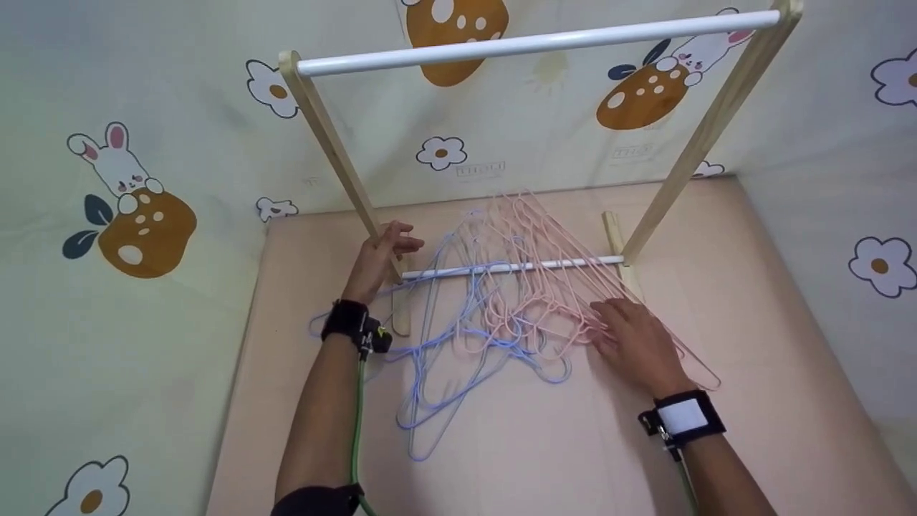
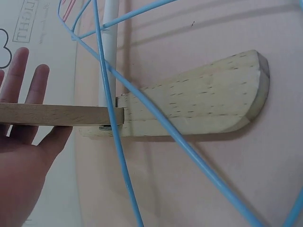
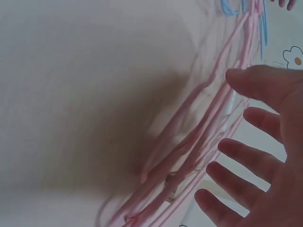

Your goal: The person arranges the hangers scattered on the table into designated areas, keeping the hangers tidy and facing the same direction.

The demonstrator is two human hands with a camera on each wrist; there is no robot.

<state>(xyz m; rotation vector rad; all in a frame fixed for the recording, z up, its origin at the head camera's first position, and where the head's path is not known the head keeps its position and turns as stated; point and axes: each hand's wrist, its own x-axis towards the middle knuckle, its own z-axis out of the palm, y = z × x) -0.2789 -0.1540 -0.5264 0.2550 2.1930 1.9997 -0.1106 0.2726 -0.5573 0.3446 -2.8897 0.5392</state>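
My left hand is at the lower part of the rack's left wooden post. In the left wrist view its fingers stretch out behind the post. Tangled blue hangers lie beside it, over the lower white bar and on the surface in front. Pink hangers are bunched to the right of them, leaning across the same bar. At the right edge of this bunch is my right hand. Its fingers are spread and uncurled, with the thumb tip right at the pink wires.
Above the hangers runs the rack's white top bar, joined to a right wooden post. Wooden feet stand on the pale pink surface. Patterned walls enclose it at the back and sides.
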